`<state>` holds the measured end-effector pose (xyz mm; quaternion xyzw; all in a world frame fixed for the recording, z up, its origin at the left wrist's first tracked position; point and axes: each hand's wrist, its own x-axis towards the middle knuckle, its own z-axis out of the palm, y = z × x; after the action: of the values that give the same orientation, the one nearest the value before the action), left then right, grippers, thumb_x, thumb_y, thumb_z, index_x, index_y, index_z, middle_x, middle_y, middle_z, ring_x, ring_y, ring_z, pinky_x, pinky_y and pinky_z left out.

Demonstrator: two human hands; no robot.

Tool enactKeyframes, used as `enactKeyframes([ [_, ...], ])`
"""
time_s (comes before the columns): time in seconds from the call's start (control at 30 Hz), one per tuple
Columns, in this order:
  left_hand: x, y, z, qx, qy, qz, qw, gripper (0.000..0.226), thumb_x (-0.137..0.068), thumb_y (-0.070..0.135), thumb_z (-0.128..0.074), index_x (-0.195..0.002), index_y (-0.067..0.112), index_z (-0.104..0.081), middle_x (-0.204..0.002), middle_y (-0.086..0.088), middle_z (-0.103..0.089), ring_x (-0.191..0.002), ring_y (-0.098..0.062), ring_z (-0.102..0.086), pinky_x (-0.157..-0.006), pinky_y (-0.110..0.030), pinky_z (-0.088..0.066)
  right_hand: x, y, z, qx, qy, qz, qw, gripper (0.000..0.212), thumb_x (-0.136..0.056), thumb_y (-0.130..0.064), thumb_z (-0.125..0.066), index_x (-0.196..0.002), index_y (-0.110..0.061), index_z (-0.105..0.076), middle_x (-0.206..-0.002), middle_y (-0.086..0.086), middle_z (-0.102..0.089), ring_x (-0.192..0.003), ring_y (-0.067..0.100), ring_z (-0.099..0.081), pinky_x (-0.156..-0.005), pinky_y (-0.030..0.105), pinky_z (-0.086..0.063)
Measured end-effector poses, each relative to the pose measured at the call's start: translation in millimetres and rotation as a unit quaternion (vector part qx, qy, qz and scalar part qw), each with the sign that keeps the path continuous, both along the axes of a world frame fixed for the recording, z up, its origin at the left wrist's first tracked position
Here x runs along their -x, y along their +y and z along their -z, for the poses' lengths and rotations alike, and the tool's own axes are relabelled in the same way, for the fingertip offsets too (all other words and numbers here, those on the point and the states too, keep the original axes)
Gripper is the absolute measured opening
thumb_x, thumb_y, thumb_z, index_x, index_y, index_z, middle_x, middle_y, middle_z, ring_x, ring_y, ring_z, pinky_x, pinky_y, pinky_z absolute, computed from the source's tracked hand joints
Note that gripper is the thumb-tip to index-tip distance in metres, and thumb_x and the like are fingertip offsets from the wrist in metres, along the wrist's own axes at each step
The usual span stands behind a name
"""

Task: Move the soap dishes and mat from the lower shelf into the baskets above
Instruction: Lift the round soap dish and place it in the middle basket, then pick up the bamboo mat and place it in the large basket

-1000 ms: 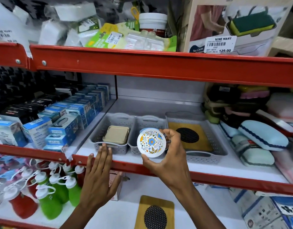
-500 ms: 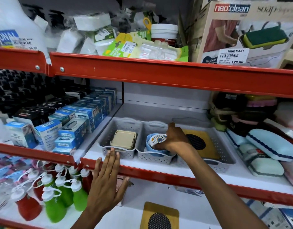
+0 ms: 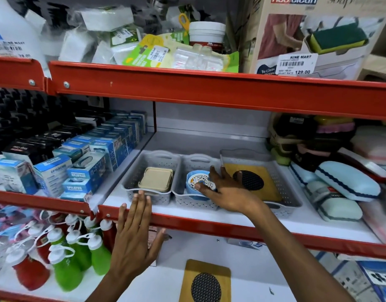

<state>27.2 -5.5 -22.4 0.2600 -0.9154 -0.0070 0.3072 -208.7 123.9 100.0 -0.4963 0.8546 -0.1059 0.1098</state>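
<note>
At frame centre, the round blue soap dish [image 3: 199, 188] with its patterned lid is being lowered into the middle basket [image 3: 196, 199] by the right hand [image 3: 225, 192], whose thumb is lying on the lid and whose fingers are spread over its far side; the dish is being gripped loosely rather than clamped. The left hand [image 3: 134, 232] is being held flat and open against the red shelf edge [image 3: 209, 226], gripping nothing. In the left basket [image 3: 148, 182] beige square dishes [image 3: 156, 178] are already being stored, and in the right basket [image 3: 283, 186] a yellow mat [image 3: 253, 182] is lying. A second yellow mat [image 3: 206, 282] is waiting on the lower shelf at bottom centre.

The dish appears to be sitting tilted; if it is being released that way, the lid is likely to be knocked askew or the dish left leaning on the basket wall. The light basket may also be pushed backward as the hand is being pulled out.
</note>
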Motion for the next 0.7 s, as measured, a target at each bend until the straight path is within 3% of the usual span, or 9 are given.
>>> enactKeyframes([
  [0.1, 0, 1, -1, -0.001, 0.0, -0.002, 1.0, 0.082, -0.093, 0.06, -0.028, -0.155, 0.007, -0.015, -0.166, -0.013, -0.015, -0.155, -0.024, -0.01, -0.123, -0.056, -0.014, 1, 7, 4, 0.018, 0.026, -0.008, 0.999, 0.113, -0.071, -0.094, -0.006, -0.157, -0.022, 0.003, -0.168, 0.006, -0.005, -0.154, 0.022, 0.01, -0.119, 0.06, 0.013],
  [0.2, 3, 11, -3, 0.003, 0.003, 0.004, 1.0, 0.082, -0.093, 0.06, -0.028, -0.155, 0.006, -0.016, -0.167, -0.013, -0.012, -0.155, -0.028, -0.009, -0.123, -0.06, -0.01, -6, 19, 6, 0.062, 0.081, -0.019, 0.995, 0.104, -0.08, -0.087, -0.014, -0.157, -0.02, 0.005, -0.168, 0.003, -0.002, -0.153, 0.021, 0.014, -0.12, 0.058, 0.012],
  [0.33, 11, 33, 1, 0.027, 0.013, 0.042, 0.999, 0.082, -0.092, 0.054, -0.039, -0.154, 0.005, -0.02, -0.166, -0.016, -0.015, -0.155, -0.033, -0.008, -0.122, -0.063, -0.009, -17, 41, 20, 0.13, 0.206, -0.03, 0.969, 0.099, -0.087, -0.082, -0.019, -0.157, -0.018, 0.011, -0.166, 0.003, 0.019, -0.149, 0.024, 0.028, -0.119, 0.063, 0.01],
  [0.4, 15, 44, 8, 0.037, 0.013, 0.065, 0.997, 0.083, -0.09, 0.051, -0.047, -0.154, 0.005, -0.02, -0.165, -0.016, -0.016, -0.154, -0.034, -0.009, -0.123, -0.062, -0.007, -23, 56, 35, 0.183, 0.255, -0.042, 0.949, 0.095, -0.092, -0.076, -0.029, -0.158, -0.016, 0.004, -0.167, 0.008, 0.013, -0.152, 0.029, 0.02, -0.119, 0.064, 0.009],
  [0.53, 20, 59, 45, 0.056, -0.015, 0.129, 0.99, 0.078, -0.092, 0.047, -0.05, -0.153, 0.005, -0.024, -0.164, -0.018, -0.019, -0.154, -0.034, -0.011, -0.125, -0.055, -0.008, -29, 91, 83, 0.289, 0.291, -0.104, 0.906, 0.081, -0.093, -0.052, -0.056, -0.155, -0.01, -0.024, -0.164, 0.014, -0.017, -0.154, 0.033, -0.004, -0.122, 0.061, -0.004],
  [0.6, 20, 64, 69, 0.048, -0.046, 0.159, 0.985, 0.076, -0.094, 0.045, -0.048, -0.154, 0.007, -0.022, -0.164, -0.017, -0.019, -0.154, -0.033, -0.011, -0.124, -0.054, -0.013, -29, 108, 122, 0.305, 0.297, -0.139, 0.894, 0.076, -0.093, -0.042, -0.06, -0.154, -0.01, -0.027, -0.163, 0.011, -0.023, -0.154, 0.03, -0.01, -0.123, 0.055, -0.008],
  [0.7, 22, 70, 107, -0.023, -0.11, 0.189, 0.975, 0.07, -0.096, 0.042, -0.046, -0.154, 0.009, -0.022, -0.165, -0.014, -0.016, -0.155, -0.028, -0.009, -0.123, -0.051, -0.014, -29, 132, 181, 0.276, 0.284, -0.184, 0.9, 0.071, -0.096, -0.032, -0.055, -0.156, -0.014, -0.02, -0.167, 0.005, -0.016, -0.153, 0.027, -0.016, -0.125, 0.048, -0.011],
])
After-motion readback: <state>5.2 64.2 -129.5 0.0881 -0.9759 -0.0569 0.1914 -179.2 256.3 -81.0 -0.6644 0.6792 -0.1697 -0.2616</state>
